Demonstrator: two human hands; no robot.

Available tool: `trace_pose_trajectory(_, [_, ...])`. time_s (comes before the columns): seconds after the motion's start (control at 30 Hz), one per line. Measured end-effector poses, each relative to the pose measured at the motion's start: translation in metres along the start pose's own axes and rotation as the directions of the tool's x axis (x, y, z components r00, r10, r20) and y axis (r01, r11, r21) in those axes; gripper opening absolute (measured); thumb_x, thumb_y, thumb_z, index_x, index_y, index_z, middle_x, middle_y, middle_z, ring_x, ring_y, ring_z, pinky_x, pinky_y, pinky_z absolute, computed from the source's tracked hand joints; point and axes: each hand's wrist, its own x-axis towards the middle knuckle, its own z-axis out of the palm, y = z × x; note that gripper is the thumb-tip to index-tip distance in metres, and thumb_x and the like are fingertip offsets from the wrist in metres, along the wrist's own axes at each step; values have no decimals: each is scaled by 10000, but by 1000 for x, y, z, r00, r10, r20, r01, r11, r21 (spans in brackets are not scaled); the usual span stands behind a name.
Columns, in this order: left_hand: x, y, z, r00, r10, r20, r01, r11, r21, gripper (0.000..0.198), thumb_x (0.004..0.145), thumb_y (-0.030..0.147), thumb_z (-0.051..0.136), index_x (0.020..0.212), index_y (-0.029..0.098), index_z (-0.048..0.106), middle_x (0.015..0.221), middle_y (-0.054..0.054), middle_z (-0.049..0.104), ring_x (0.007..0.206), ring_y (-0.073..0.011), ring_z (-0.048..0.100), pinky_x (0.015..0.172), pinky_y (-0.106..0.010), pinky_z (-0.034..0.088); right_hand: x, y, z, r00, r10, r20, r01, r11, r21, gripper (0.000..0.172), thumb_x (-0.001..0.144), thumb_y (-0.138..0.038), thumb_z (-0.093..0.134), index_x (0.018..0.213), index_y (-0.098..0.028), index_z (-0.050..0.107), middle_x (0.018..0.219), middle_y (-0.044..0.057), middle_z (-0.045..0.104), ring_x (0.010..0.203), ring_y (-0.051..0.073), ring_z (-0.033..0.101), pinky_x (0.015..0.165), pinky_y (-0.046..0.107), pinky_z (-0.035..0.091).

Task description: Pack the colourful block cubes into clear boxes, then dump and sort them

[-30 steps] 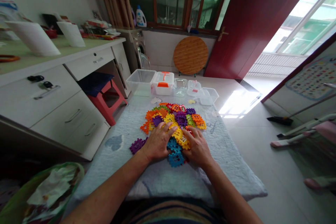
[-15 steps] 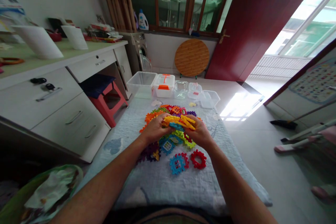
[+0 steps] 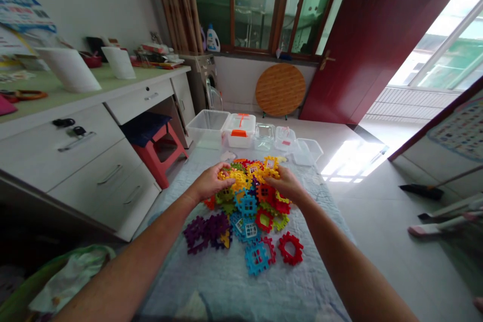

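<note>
My left hand (image 3: pixel 209 182) is closed round a bunch of yellow interlocking plastic tiles (image 3: pixel 234 179) at the left of a colourful pile. Across from it, my right hand (image 3: pixel 287 183) pinches yellow tiles (image 3: pixel 270 173), one standing upright with a square window. Between and below the hands lie toothed tiles in many colours, among them a blue window tile (image 3: pixel 247 204) and an orange one (image 3: pixel 265 192). Nearer to me are a purple cluster (image 3: pixel 206 233), another blue tile (image 3: pixel 257 258) and a red ring tile (image 3: pixel 291 248). The fingertips are partly hidden among the tiles.
A blue quilted cloth (image 3: pixel 211 289) covers the low table. Along its far edge stand a large clear bin (image 3: pixel 207 128), a lidded box with orange clips (image 3: pixel 241 132) and smaller clear containers (image 3: pixel 264 136). A red stool (image 3: pixel 162 153) is at left, below a white desk (image 3: pixel 90 136).
My hands have moved apart, and the yellow tiles held together between them are now split between left and right. The blue tile that was with them is no longer between my hands.
</note>
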Motion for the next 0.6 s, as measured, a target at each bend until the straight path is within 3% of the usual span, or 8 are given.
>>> trace_pose_trajectory(0.13, [0,-9,-6,990,110,-92,-86,970,229,533,702,523,678,1100,173,620,1144,-100,612,1082,-279,591,1000,-418,441,8,-3,-7,999,38,-32,-40,997,-66,284,706,-254,617,977,-172,637,817,47,675,706,172,595,617,298,471])
trace_pose_trajectory(0.2, [-3,-15,-8,986,116,-121,-76,953,294,551,719,553,646,1115,169,625,1221,-123,575,1192,-305,538,1077,-447,380,14,-4,-13,997,71,7,-70,991,-112,268,695,-256,617,947,-167,645,817,52,667,706,177,592,614,306,463])
trace_pose_trajectory(0.3, [-12,-28,-8,995,36,-95,-1,942,336,755,686,641,658,1263,164,564,1400,-170,448,1340,-371,406,1117,-511,325,29,0,-21,990,129,61,-120,984,-128,173,744,-310,595,828,-168,647,763,46,648,672,174,580,587,306,448])
trace_pose_trajectory(0.37, [-20,-38,-6,999,4,-45,12,929,370,972,596,677,725,1383,170,463,1484,-194,349,1394,-411,314,1124,-546,301,43,8,-22,984,171,40,-165,977,-133,215,792,-366,573,842,-171,650,779,58,657,707,193,598,622,327,472])
trace_pose_trajectory(0.5, [-34,-51,6,995,72,66,-93,899,428,1259,463,672,814,1500,210,270,1536,-200,267,1422,-422,248,1143,-566,254,70,26,-11,964,267,20,-259,949,-177,458,818,-502,581,1112,-156,637,1096,146,675,1035,299,614,878,439,489])
trace_pose_trajectory(0.6, [-37,-50,17,996,81,48,-94,864,495,1330,408,635,854,1513,235,230,1547,-204,239,1424,-437,225,1137,-588,244,80,33,4,941,319,108,-298,938,-176,717,761,-591,645,1296,-123,554,1303,207,591,1183,352,561,983,480,451])
